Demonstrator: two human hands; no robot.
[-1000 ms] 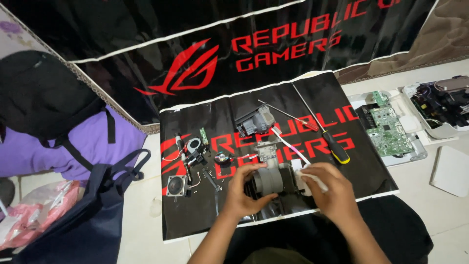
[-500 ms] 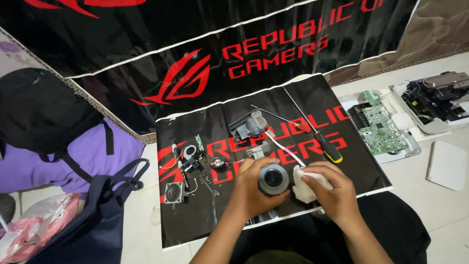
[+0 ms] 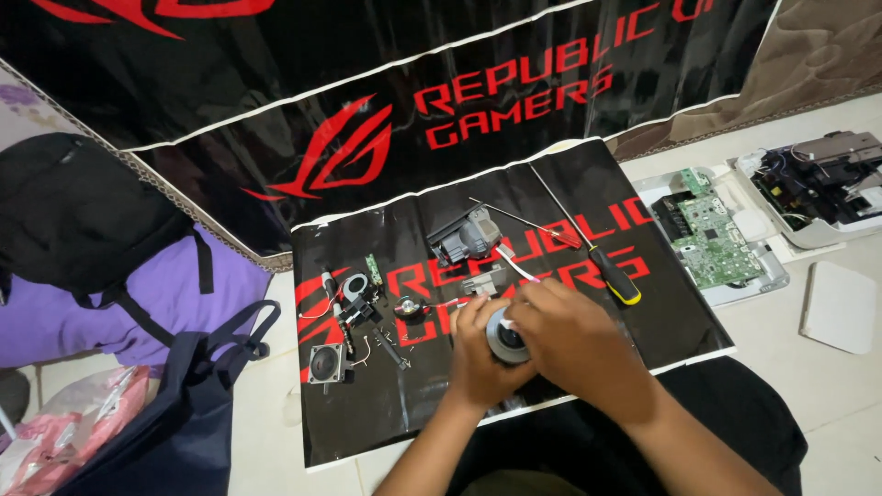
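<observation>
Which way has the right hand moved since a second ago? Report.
Yes. The right hand moved left, away from the yellow-handled screwdriver, onto the round part.

A screwdriver [image 3: 606, 268] with a yellow-and-black handle lay near the mat's [image 3: 367, 413] right edge. A small speaker [image 3: 326, 363] sat by its left edge. A green circuit board [image 3: 712, 239] rested beyond the right edge.

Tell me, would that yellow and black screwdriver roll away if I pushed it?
Probably a little. The screwdriver has a rounded handle and a long thin shaft, so a sideways push would likely roll it. It lies flat on the black mat, whose glossy surface probably offers little grip. It looks stiff, not floppy.
</observation>
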